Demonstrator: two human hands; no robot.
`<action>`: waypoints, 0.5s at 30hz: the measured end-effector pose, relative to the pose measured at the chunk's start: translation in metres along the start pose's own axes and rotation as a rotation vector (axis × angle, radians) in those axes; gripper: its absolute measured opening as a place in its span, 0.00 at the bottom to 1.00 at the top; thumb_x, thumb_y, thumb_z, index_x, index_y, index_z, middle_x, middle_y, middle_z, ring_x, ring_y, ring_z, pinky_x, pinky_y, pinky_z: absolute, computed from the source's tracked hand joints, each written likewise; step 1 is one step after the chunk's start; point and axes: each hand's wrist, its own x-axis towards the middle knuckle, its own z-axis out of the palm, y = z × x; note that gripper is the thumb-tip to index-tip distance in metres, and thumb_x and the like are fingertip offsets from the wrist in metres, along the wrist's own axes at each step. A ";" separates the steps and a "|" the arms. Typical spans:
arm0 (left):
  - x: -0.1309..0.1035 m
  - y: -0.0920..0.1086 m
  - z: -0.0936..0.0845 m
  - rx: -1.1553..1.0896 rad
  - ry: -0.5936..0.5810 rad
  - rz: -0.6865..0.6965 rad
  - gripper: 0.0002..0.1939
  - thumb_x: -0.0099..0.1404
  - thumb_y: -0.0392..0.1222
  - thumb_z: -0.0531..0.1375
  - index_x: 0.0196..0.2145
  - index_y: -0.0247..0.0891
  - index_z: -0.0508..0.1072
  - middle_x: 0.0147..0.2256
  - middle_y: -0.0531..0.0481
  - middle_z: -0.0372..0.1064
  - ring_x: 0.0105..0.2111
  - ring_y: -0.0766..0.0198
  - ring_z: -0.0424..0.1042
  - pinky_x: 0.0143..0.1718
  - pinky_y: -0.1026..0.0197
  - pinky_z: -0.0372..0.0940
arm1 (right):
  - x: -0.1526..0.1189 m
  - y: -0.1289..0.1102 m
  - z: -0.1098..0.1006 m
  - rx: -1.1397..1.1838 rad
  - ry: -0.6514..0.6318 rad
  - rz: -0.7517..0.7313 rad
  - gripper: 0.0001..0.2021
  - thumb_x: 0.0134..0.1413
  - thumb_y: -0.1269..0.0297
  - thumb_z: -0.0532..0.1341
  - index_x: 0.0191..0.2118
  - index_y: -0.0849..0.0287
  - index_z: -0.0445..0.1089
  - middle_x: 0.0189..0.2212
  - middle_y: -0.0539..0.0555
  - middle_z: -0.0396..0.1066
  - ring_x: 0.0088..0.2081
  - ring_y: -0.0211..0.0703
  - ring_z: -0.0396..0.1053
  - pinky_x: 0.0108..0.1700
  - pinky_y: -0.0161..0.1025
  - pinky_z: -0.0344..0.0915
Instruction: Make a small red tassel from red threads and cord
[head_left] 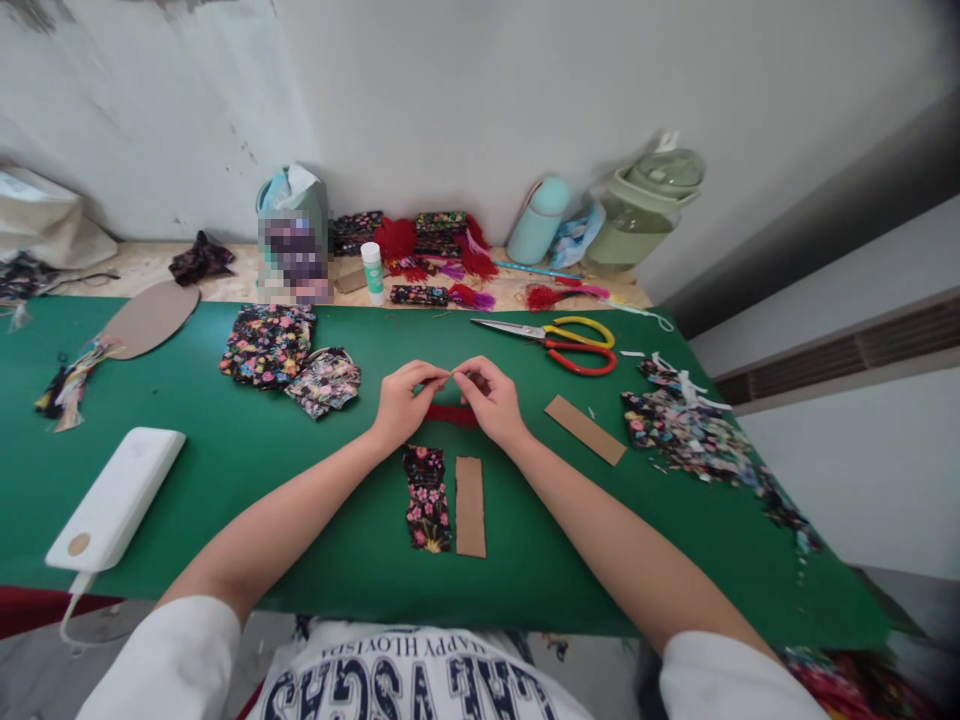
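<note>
My left hand [405,402] and my right hand [491,400] meet fingertip to fingertip over the middle of the green mat. Both are closed in a pinch, and whatever lies between the fingertips is too small to make out. Just below them a dark red bundle [453,415], which looks like thread, spans the gap between the hands. Nearer to me lie a strip of black floral cloth [427,500] and, beside it, a narrow cardboard strip [470,507]. Another cardboard strip [585,430] lies slantwise to the right of my right hand.
Scissors [555,335] with yellow and red handles lie beyond my right hand. Cloth scraps [697,430] are heaped at right. Folded floral cloth [268,345], a cardboard oval [154,318] and a white power bank [116,497] are at left. A glue stick [373,273] and bottle [538,220] stand behind.
</note>
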 end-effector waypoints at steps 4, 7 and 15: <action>0.000 0.000 0.000 0.002 0.002 -0.004 0.06 0.61 0.32 0.60 0.31 0.38 0.77 0.28 0.51 0.74 0.29 0.67 0.72 0.33 0.64 0.67 | -0.001 -0.001 0.001 -0.073 0.005 -0.033 0.09 0.58 0.56 0.58 0.32 0.57 0.68 0.27 0.49 0.66 0.23 0.34 0.61 0.26 0.35 0.60; 0.000 0.000 0.001 0.000 0.000 -0.027 0.05 0.60 0.32 0.61 0.29 0.38 0.76 0.28 0.51 0.74 0.29 0.66 0.72 0.33 0.63 0.68 | -0.001 -0.001 0.001 -0.104 0.001 -0.054 0.09 0.58 0.58 0.58 0.32 0.57 0.67 0.28 0.50 0.66 0.24 0.35 0.61 0.27 0.36 0.61; -0.001 0.004 0.002 -0.022 0.006 -0.060 0.07 0.59 0.34 0.61 0.37 0.37 0.74 0.34 0.47 0.75 0.32 0.65 0.74 0.36 0.62 0.70 | -0.002 -0.003 0.003 -0.177 -0.007 -0.087 0.08 0.59 0.60 0.57 0.31 0.56 0.66 0.29 0.50 0.65 0.26 0.36 0.61 0.30 0.38 0.62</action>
